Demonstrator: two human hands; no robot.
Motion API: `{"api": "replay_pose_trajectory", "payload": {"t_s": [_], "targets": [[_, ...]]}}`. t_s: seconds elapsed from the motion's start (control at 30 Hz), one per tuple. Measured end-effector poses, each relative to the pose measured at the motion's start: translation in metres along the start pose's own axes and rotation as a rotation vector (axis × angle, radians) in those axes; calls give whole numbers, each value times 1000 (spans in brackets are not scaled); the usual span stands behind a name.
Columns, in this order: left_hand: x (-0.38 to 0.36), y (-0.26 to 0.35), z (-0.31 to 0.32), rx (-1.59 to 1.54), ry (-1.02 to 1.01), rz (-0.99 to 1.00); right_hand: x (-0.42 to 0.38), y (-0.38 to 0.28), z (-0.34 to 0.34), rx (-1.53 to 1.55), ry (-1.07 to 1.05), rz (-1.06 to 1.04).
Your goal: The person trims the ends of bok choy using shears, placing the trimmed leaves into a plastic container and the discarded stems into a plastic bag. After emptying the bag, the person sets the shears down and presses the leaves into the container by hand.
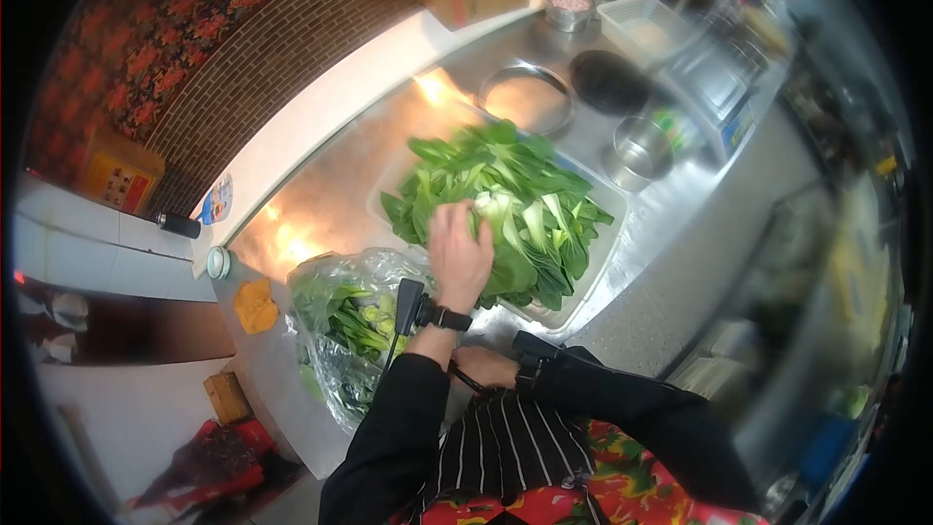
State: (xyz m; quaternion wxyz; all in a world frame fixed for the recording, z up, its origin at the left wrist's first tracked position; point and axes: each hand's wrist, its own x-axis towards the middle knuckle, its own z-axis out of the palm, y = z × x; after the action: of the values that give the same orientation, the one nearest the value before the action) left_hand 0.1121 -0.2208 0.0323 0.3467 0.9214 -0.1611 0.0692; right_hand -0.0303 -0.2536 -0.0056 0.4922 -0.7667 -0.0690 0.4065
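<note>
A heap of green bok choy (530, 199) lies on a pale tray (604, 241) on the steel counter (330, 199). My left hand (460, 255) reaches out over the near side of the heap and closes on a white-stemmed bunch. It wears a black sleeve and a wrist strap. My right hand (483, 366) stays low, close to my striped apron at the counter's edge. Its fingers are partly hidden, so whether it holds anything is unclear.
A clear plastic bag (340, 331) with more greens lies left of my arm. Beyond the tray stand a steel bowl (637, 151), a black pan (610, 81), a round steel dish (525, 97) and a white basket (646, 24). A yellow cloth (256, 304) lies at the left.
</note>
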Motion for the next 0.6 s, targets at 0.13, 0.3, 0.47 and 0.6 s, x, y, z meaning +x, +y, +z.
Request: {"api": "replay_pose_trajectory", "payload": {"t_s": [0.13,0.3,0.47,0.6], "targets": [[8,8,21,-37,-52,-150,23,29,21,-114,-31,-133],[18,5,9,-660,-80,-282,11,19,18,-16,106,-219],[25,-10,-1,-965,-185,-315,20,32,28,-124,101,-160],[17,-14,-22,-463,-96,-185,4,4,10,-115,-5,-115]]}}
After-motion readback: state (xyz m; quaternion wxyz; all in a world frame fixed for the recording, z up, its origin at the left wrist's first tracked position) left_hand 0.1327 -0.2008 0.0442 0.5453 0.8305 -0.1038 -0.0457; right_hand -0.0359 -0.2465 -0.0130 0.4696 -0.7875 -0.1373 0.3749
